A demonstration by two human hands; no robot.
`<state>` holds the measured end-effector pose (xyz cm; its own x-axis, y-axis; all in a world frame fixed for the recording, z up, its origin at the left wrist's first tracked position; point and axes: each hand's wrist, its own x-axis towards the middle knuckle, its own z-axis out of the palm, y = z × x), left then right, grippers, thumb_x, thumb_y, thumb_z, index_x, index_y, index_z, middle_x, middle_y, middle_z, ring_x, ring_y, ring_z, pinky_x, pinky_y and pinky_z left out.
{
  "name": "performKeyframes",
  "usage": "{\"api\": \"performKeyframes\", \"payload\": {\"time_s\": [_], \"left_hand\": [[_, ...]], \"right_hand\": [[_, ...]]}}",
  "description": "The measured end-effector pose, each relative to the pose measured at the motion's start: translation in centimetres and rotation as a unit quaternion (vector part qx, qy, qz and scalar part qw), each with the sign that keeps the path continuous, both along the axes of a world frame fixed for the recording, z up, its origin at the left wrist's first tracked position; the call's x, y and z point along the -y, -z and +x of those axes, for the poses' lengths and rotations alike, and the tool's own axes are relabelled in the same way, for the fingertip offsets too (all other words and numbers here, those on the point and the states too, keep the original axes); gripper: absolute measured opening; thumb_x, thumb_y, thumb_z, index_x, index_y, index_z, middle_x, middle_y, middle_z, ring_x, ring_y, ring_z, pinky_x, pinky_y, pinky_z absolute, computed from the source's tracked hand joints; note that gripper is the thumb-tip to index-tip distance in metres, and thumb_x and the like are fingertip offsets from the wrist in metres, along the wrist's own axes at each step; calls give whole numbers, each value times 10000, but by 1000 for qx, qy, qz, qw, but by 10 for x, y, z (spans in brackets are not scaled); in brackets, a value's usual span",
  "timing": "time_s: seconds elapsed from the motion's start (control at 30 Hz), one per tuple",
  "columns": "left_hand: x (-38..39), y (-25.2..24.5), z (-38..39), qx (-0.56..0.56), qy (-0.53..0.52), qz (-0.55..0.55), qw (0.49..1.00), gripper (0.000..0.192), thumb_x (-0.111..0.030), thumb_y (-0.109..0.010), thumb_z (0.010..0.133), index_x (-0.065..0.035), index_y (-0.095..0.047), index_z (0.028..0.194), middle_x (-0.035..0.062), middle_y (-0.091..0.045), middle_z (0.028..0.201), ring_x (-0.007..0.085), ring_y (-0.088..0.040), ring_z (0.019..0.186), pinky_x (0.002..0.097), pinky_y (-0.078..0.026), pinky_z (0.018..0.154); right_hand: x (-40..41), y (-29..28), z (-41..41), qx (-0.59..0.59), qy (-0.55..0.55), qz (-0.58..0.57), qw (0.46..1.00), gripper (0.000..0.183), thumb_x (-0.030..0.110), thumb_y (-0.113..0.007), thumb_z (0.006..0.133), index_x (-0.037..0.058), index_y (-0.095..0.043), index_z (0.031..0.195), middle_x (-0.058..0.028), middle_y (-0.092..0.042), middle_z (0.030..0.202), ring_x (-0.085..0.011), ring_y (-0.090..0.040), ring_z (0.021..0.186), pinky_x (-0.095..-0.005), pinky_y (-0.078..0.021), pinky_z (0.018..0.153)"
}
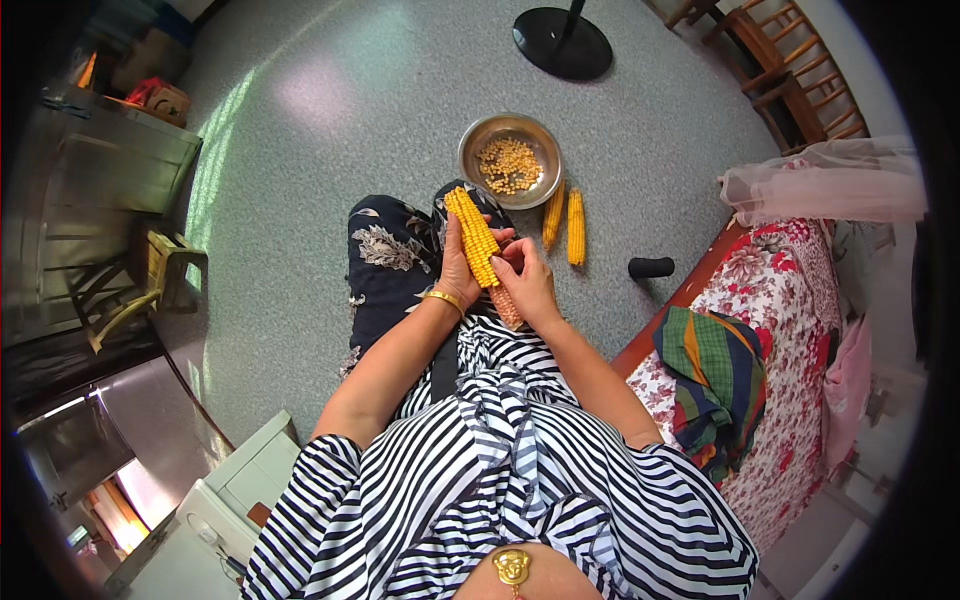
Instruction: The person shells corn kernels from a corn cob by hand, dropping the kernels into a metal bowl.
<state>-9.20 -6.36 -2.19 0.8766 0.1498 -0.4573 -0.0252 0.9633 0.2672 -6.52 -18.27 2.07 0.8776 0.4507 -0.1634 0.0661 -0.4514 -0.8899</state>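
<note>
A dried corn cob [474, 238] with yellow kernels lies tilted across my lap, its bare pinkish end towards my body. My left hand [459, 262] holds it from the left side, the thumb along the kernels. The thumb of my right hand [526, 281] presses at the border between the kernels and the bare part; the fingers curl beside it. Beyond my knees stands a round metal basin [553, 154] with loose corn kernels [510, 165] on its bottom. Two more corn cobs, one upright in the view [576, 227] and one partly under the basin's rim [553, 216], lie on the floor.
Grey speckled floor [300, 165] surrounds my legs. A black round stand base [562, 45] is farther off. At right is a bed with a floral cover [795, 300] and a folded plaid cloth [709, 375]. Wooden chairs stand at far right [795, 90] and at left [154, 262].
</note>
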Motion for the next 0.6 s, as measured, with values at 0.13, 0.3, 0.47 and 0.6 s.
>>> {"api": "performKeyframes", "payload": {"time_s": [0.13,0.3,0.47,0.6], "left_hand": [[1,-3,1,3,-5,-2,1000,651,-637,-469,805,-57,-436,1099,130,-617,818,271,-611,909,432,-501,825],[1,-6,1,-10,-5,8,1000,639,-632,-461,812,-62,-439,1101,126,-614,816,270,-610,911,430,-498,830],[1,-6,2,-13,-9,25,1000,619,-613,-432,838,-52,-424,1098,127,-631,800,266,-625,888,388,-495,833],[0,-5,2,-16,-7,35,999,620,-618,-413,841,-42,-443,1070,144,-635,814,287,-619,906,428,-477,869]], "right_hand": [[-2,-13,1,61,-15,-8,998,173,152,-643,764,22,-538,806,-104,-539,771,-254,-545,739,-349,-444,685],[1,-17,2,82,-28,7,996,151,109,-651,738,21,-529,753,-98,-539,748,-260,-539,720,-348,-446,673],[12,3,23,-93,64,141,984,122,105,-604,829,23,-513,832,-31,-591,713,-74,-543,634,-231,-446,580],[9,7,74,-108,92,136,980,145,90,-608,817,12,-513,895,-35,-597,756,-79,-540,662,-228,-448,598]]}}
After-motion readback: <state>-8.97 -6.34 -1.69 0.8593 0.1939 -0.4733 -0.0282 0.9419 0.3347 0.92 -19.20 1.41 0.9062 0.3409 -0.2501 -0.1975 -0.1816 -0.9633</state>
